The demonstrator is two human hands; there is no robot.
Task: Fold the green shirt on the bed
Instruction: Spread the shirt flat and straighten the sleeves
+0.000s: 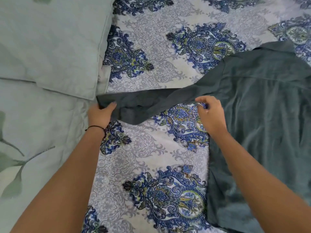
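Observation:
The dark green shirt [262,101] lies spread flat on the right side of the bed, its body reaching from the upper right down to the lower right. One long sleeve [148,101] stretches leftward across the patterned bedsheet [148,148]. My left hand [101,113] grips the cuff end of that sleeve near the pillows. At the sleeve's lower edge, close to the shirt's armpit, my right hand [210,113] pinches the fabric with curled fingers.
Two pale green pillows [50,47] with a leaf print lie along the left side, one overlapping the other. The blue and white paisley sheet covers the middle and top of the bed. A dark band circles my left wrist.

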